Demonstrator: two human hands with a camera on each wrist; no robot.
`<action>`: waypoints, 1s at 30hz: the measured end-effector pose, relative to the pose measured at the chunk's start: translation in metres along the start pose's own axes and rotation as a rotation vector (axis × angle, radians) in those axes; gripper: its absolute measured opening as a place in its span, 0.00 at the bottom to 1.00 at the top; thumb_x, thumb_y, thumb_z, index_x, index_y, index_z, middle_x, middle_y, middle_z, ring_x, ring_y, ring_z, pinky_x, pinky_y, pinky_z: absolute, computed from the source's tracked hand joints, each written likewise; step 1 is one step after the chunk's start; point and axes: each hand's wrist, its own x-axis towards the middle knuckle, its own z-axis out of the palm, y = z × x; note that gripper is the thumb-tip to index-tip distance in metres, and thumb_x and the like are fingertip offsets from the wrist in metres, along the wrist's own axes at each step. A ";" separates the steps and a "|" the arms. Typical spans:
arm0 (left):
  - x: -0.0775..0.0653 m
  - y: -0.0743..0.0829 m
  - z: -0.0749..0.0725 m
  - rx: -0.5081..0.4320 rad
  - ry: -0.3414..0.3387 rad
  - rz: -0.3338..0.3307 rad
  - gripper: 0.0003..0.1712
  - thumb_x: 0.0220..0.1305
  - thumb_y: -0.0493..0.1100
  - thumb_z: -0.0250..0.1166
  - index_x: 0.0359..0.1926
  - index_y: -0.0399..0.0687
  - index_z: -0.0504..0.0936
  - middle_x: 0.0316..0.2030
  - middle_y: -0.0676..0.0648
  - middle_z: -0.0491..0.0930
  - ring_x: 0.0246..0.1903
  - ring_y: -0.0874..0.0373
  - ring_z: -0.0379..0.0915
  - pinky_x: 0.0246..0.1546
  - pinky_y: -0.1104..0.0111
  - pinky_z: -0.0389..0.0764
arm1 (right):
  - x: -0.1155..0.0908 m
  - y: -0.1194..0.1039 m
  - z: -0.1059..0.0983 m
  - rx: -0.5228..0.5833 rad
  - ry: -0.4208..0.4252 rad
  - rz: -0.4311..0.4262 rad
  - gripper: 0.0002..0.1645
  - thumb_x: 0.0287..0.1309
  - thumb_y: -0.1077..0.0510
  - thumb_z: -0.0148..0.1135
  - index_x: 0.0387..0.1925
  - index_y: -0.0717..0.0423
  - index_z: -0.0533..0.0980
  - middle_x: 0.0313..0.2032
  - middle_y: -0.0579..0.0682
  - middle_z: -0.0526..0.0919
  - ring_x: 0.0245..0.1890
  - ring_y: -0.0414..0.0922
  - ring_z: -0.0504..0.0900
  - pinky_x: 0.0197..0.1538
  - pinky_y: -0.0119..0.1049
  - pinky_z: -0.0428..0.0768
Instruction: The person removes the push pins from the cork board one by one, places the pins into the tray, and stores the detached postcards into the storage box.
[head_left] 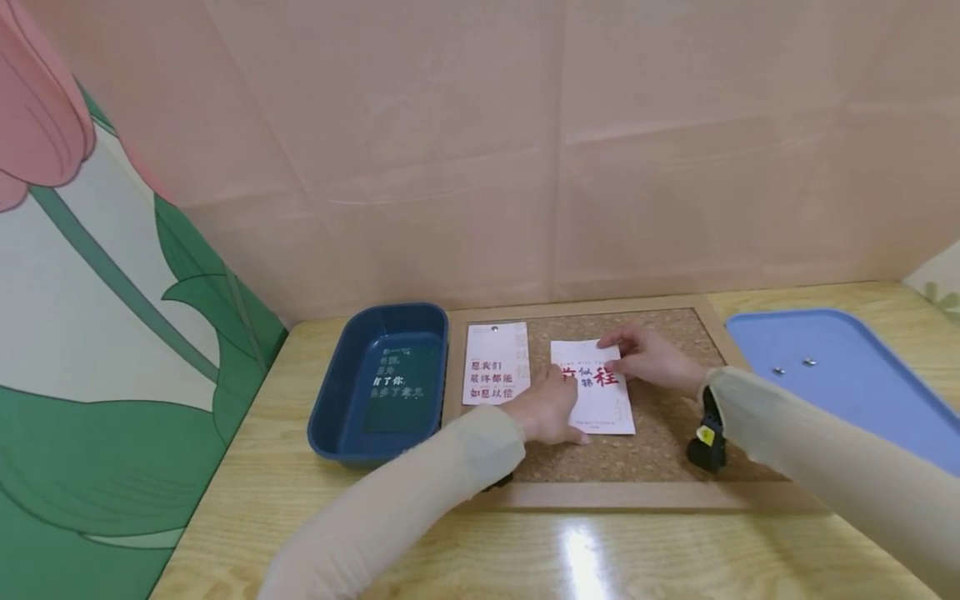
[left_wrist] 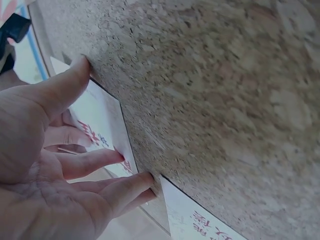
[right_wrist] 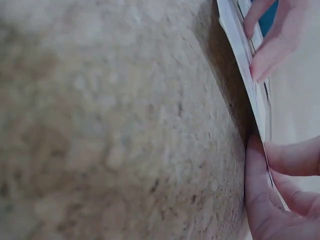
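Observation:
A white card with red and blue characters (head_left: 602,408) lies over the cork board (head_left: 660,454). My right hand (head_left: 656,358) pinches its right edge; in the right wrist view a finger (right_wrist: 256,170) is under the card and the thumb on top, and this edge is raised off the cork. Across the card's left side my left hand (head_left: 551,407) rests with spread fingers, its thumb (left_wrist: 70,82) near the bottom edge in the left wrist view. Left of it lies another white card with red characters (head_left: 491,367), a metal pushpin (head_left: 494,328) at its top.
A dark blue basin (head_left: 321,417) stands left of the board, with a dark sheet bearing white characters (head_left: 397,396) inside. At the right, a light blue tray (head_left: 862,367) holds two small metal pins (head_left: 809,362). A pink covered wall (head_left: 525,167) rises behind the wooden table (head_left: 247,517).

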 end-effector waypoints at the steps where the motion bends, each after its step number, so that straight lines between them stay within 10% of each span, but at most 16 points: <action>1: 0.000 -0.001 0.000 -0.007 0.004 0.003 0.45 0.56 0.61 0.68 0.64 0.36 0.67 0.60 0.38 0.67 0.65 0.47 0.59 0.68 0.65 0.59 | 0.001 0.000 0.000 0.008 -0.008 0.007 0.24 0.55 0.66 0.62 0.54 0.73 0.71 0.39 0.61 0.78 0.36 0.43 0.75 0.35 0.31 0.78; 30: -0.003 -0.018 -0.016 -0.057 -0.060 0.084 0.30 0.63 0.55 0.64 0.57 0.37 0.74 0.52 0.41 0.77 0.52 0.53 0.74 0.57 0.66 0.72 | 0.001 0.000 -0.001 0.032 -0.022 0.073 0.25 0.56 0.65 0.61 0.55 0.73 0.70 0.40 0.59 0.76 0.38 0.44 0.75 0.37 0.30 0.79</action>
